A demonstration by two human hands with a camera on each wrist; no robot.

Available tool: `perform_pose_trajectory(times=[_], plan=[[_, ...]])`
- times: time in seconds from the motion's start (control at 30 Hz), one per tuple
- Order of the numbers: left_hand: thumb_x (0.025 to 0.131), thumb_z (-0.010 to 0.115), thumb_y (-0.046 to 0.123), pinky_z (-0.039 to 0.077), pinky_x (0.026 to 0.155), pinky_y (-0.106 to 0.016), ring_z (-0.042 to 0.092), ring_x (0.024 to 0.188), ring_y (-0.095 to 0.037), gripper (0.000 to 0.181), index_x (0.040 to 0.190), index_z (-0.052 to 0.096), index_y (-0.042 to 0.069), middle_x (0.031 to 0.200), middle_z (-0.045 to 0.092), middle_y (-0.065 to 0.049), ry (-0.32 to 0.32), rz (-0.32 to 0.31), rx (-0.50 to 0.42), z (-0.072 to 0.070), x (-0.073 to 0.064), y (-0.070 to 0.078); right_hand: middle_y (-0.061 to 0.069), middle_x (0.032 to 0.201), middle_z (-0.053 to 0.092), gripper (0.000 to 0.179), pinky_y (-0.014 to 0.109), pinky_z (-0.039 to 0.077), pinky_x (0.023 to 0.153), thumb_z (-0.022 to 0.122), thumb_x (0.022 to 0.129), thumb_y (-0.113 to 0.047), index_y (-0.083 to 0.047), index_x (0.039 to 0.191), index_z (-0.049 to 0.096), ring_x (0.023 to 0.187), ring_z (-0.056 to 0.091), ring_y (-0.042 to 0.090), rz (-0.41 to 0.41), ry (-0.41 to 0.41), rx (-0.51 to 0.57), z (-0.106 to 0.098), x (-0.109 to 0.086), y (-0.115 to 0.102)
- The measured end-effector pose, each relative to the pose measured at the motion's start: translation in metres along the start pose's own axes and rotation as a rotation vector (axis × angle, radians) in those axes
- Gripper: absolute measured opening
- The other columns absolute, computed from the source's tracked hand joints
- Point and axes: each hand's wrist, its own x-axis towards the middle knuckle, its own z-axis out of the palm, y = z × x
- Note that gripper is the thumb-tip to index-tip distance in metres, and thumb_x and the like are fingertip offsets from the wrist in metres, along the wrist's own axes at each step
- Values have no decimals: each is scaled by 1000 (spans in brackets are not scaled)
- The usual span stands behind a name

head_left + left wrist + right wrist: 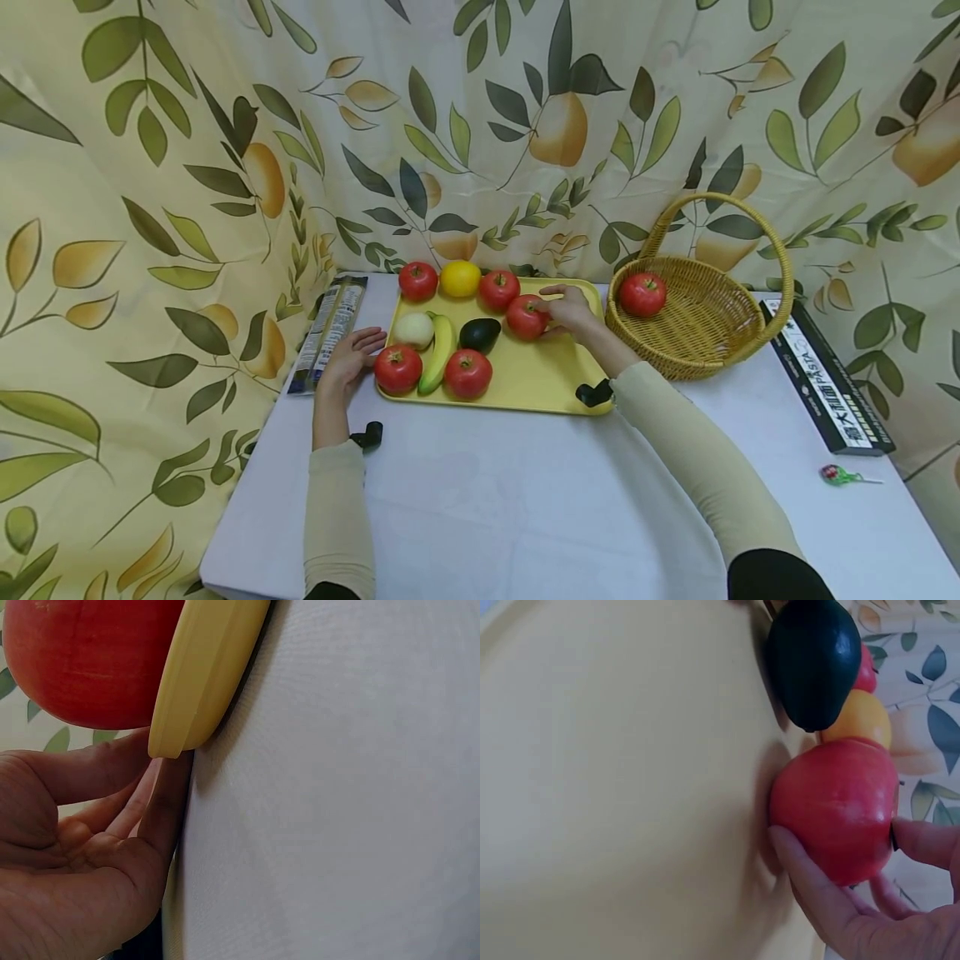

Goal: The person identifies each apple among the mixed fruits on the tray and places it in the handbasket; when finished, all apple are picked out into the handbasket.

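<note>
My right hand (567,310) holds a red round fruit (836,810) between thumb and fingers, over the right half of the yellow tray (555,375). Beside the tray's left edge is my left hand (351,360), its fingers fairly straight and at the rim in the left wrist view, close to another red fruit (90,660). On the tray also lie a banana (439,354), a dark green avocado (480,335), a yellow lemon-like fruit (460,278), a pale round item (414,330) and more red fruits (468,373).
Right of the tray stands a wicker basket (712,321) with a tall handle and one red fruit (642,294) inside. A long black box (828,383) and a lollipop (840,475) lie farther right. A printed packet (330,329) is at the left. Patterned cloth hangs behind.
</note>
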Motion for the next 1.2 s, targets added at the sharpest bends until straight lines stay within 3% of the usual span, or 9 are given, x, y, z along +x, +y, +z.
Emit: perform_pose_trajectory(times=[0.2, 0.33, 0.5, 0.77, 0.97, 1.2], plan=[[85, 44, -28, 48, 107, -27, 47, 145, -26, 78, 158, 40, 2, 158, 48, -17, -7, 1, 1, 0, -1, 0, 24, 138, 50, 57, 63, 54, 94, 63, 103, -10, 2, 154, 42, 102, 62, 32, 1, 9, 9, -3, 0, 0], [86, 44, -28, 45, 112, -32, 47, 146, -26, 78, 158, 40, 2, 158, 48, -18, -8, -1, 2, 0, -1, -1, 24, 138, 50, 58, 65, 53, 94, 64, 102, -10, 2, 154, 41, 96, 64, 30, -9, 0, 16, -4, -3, -1], [85, 43, -28, 46, 109, -29, 47, 146, -26, 79, 158, 40, 3, 158, 48, -17, -10, -4, -7, -1, 0, -1, 22, 135, 52, 58, 67, 51, 94, 65, 102, -11, 3, 153, 42, 101, 63, 33, -31, -5, 20, -6, -8, -6], [86, 44, -28, 52, 91, -18, 46, 146, -26, 79, 158, 40, 3, 159, 47, -17, -12, -2, -11, -2, -2, 1, 24, 135, 53, 57, 62, 54, 90, 64, 103, -13, 3, 154, 41, 113, 62, 39, -57, -24, 8, -16, -18, -18], [86, 45, -28, 52, 93, -20, 46, 147, -26, 79, 158, 39, 3, 159, 47, -17, -7, -11, -7, -2, -2, 1, 25, 138, 51, 60, 58, 57, 87, 64, 104, -14, 6, 154, 37, 112, 63, 37, -62, -31, 11, -25, -27, -26], [86, 43, -28, 51, 98, -22, 47, 146, -26, 79, 158, 40, 3, 158, 48, -16, -11, -4, -4, -1, -2, 1, 24, 137, 54, 56, 59, 56, 87, 64, 103, -12, 3, 153, 43, 115, 63, 35, -75, -1, 12, -38, -36, -34]])
